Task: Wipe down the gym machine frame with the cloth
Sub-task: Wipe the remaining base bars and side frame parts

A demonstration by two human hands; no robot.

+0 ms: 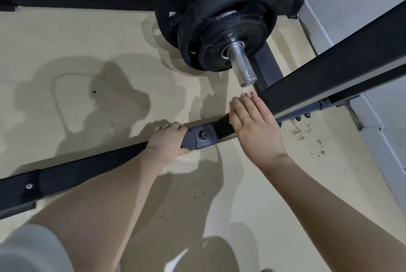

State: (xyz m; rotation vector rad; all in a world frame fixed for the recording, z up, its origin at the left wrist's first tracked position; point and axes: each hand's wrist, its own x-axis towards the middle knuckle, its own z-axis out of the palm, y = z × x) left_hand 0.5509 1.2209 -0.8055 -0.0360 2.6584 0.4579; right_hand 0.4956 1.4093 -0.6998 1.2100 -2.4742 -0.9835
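Head view, looking straight down, and the left hand (168, 138) is clamped on the low black frame bar (92, 167) that runs from the lower left of the frame up toward the centre; its fingers (179, 127) curl over the far edge, thumb tucked under the near edge, right beside a bolted joint plate (203, 135). The right hand (254, 124) lies flat and open, fingers (243, 106) straight and together, a ring on one of them, over the same bar just past the joint. Only a pale fuzzy fringe shows at the hand's left edge, so whether the cloth sits under that palm I cannot tell. Just beyond the fingertips a thick sloping beam (334, 71) crosses toward the upper right. Above it, stacked weight plates (219, 29) on a steel sleeve (241, 62) crowd the top centre. Beige floor (77, 51) all around, dark specks at right.
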